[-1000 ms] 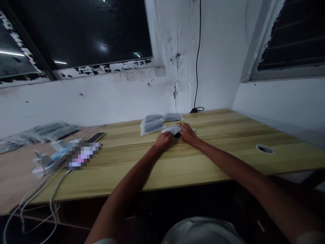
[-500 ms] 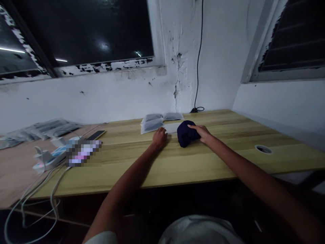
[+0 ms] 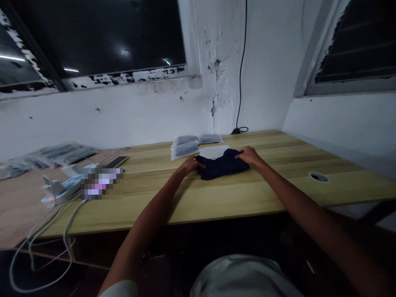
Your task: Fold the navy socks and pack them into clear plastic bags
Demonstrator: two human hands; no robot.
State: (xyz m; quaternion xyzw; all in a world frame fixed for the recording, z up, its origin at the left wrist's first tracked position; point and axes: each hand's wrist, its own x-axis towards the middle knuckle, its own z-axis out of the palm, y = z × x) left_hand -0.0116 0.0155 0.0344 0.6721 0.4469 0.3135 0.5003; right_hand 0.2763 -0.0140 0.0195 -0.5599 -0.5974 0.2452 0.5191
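Note:
A dark navy cloth is spread between my two hands, low over the wooden table. My left hand pinches its left end, and my right hand grips its upper right corner. Just behind the cloth lies a flat white sheet or bag, partly covered by it. Beyond my left hand are several frosted packets with dark contents, one of them nearest and another to the right against the wall.
At the left stand a white power strip with cables, a dark phone and a blurred-out item. More packets lie on a pinkish cover. A round cable hole is at the right, and a black cable hangs down the wall.
The navy cloth was bunched in my right hand and is now stretched out wide. My left hand has moved slightly left and taken hold of its left end.

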